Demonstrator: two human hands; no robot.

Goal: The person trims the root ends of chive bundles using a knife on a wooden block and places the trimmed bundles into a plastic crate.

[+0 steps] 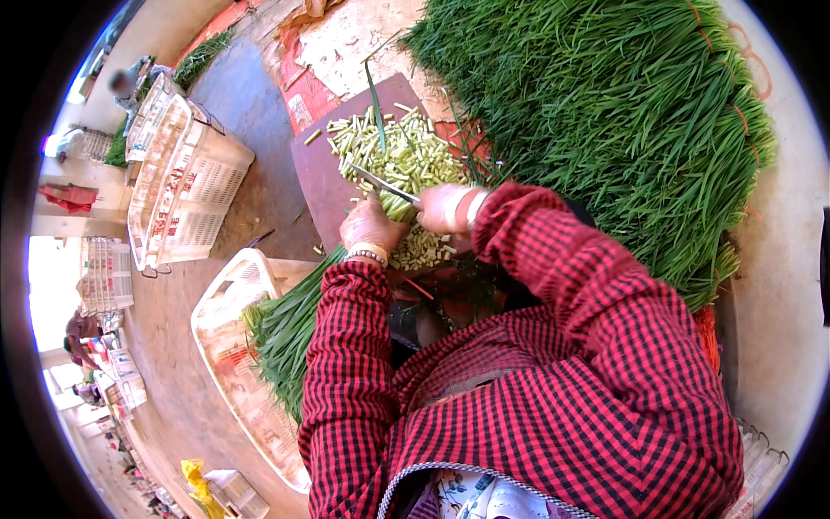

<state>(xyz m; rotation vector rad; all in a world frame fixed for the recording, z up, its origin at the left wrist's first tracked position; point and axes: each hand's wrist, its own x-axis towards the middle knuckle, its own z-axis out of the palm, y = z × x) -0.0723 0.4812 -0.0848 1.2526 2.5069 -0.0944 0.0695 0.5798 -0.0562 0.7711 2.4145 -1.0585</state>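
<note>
Chive stalks [399, 206] are bunched under the left hand [370, 227] on a dark reddish chopping board [322, 177], and that hand is clenched down on the bunch, pinning it to the board. The right hand [443, 208] is wrapped tight around the handle of a knife [385, 184], whose blade lies across the bunch just above the left hand's fingers.

Room-wise it's pretty tight. A big heap of pale green cut pieces [399, 151] covers the upper right half of the board, with more cut bits [422, 249] piled right below the hands, so only the left strip of the board is bare. On the right, a huge pile of long green chives [605, 112] comes right up to the board edge. On the left, bare ground [242, 104] opens out past the board.

Hard to see: the near edge of the board is buried behind the red checked sleeves [519, 346], and the knife handle is fully swallowed by the right hand. The chive pile runs out of frame at the top.

Containers: a white plastic crate [226, 285] at lower left has a bundle of trimmed chives [285, 337] lying across its rim, tips toward the board. More white crates [186, 186] are stacked further left, and I can't tell what's in them. Someone else is way off in the top left corner, too small to make out.
</note>
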